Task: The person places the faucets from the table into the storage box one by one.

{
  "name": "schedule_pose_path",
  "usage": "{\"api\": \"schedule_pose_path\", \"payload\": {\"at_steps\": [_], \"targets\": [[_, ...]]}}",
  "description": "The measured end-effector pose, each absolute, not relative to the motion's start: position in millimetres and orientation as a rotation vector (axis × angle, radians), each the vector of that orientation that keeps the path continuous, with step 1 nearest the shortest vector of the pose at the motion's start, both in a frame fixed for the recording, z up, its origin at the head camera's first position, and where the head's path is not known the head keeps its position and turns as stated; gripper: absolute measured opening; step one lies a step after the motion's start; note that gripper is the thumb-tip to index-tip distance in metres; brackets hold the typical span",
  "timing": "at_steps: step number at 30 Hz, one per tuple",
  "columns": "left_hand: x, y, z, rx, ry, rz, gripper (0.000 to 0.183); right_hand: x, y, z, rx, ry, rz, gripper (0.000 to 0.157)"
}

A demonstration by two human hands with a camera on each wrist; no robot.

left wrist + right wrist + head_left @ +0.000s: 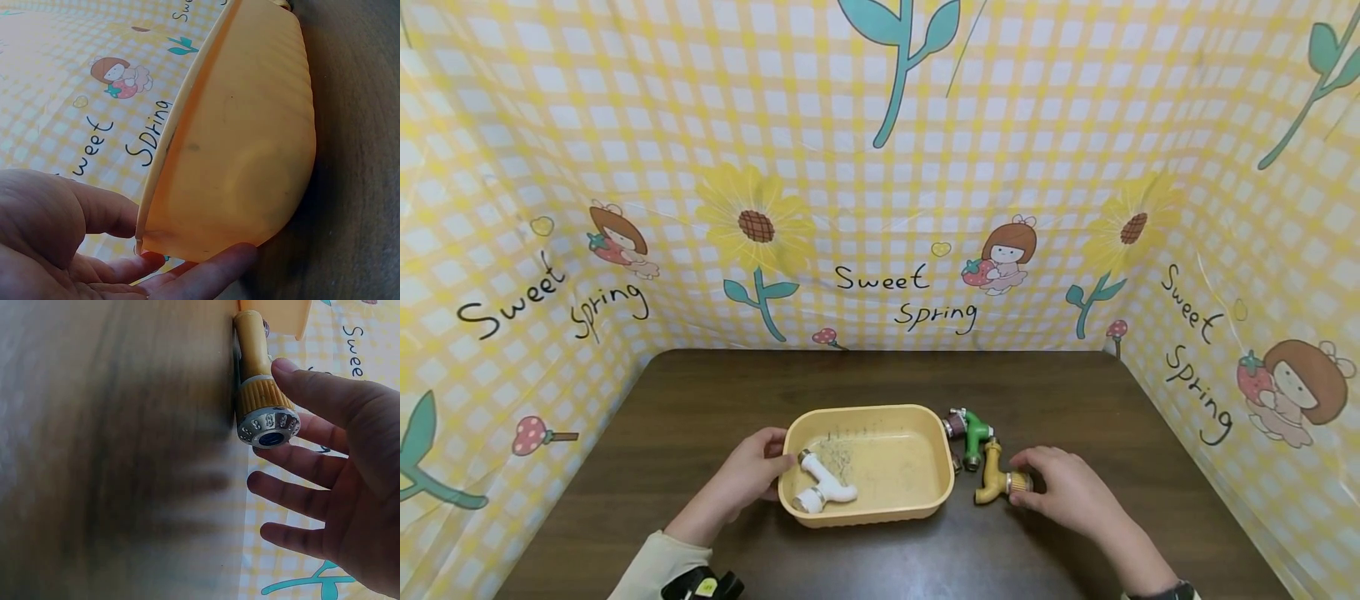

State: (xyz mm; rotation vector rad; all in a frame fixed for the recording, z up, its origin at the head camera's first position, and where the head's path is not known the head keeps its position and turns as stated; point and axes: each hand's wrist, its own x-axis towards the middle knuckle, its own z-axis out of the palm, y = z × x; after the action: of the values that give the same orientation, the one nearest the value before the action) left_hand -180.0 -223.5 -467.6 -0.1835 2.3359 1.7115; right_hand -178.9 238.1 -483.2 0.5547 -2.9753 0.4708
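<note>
A yellow plastic basin (880, 518) rests on the table with a white tap (823, 483) lying inside at its left end. My left hand (758, 467) grips the basin's left end, thumb over the rim and fingers against the outer wall, as the left wrist view shows. On the table to the right lies a yellow tap (992, 479) with a ribbed, silver-capped knob. Around that knob my right hand (1063, 487) has its thumb and index finger on either side, loosely spread, the other fingers extended. Firm contact is not clear.
A green tap (976, 433) lies just right of the basin, beyond the yellow one. Beside it, a dark brown part (955, 425) is partly hidden by the basin's rim. Patterned cloth (880, 250) walls off the back and sides of the brown table (722, 383).
</note>
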Motion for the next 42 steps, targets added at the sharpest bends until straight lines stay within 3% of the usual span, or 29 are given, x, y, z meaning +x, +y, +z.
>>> {"api": "schedule_pose_path", "payload": {"at_steps": [42], "targets": [[-179.8,-222.6,-467.2,-0.206,2.338,1.699,0.042,-177.3,231.5,-482.2,0.603,-2.995,0.235,0.044]]}}
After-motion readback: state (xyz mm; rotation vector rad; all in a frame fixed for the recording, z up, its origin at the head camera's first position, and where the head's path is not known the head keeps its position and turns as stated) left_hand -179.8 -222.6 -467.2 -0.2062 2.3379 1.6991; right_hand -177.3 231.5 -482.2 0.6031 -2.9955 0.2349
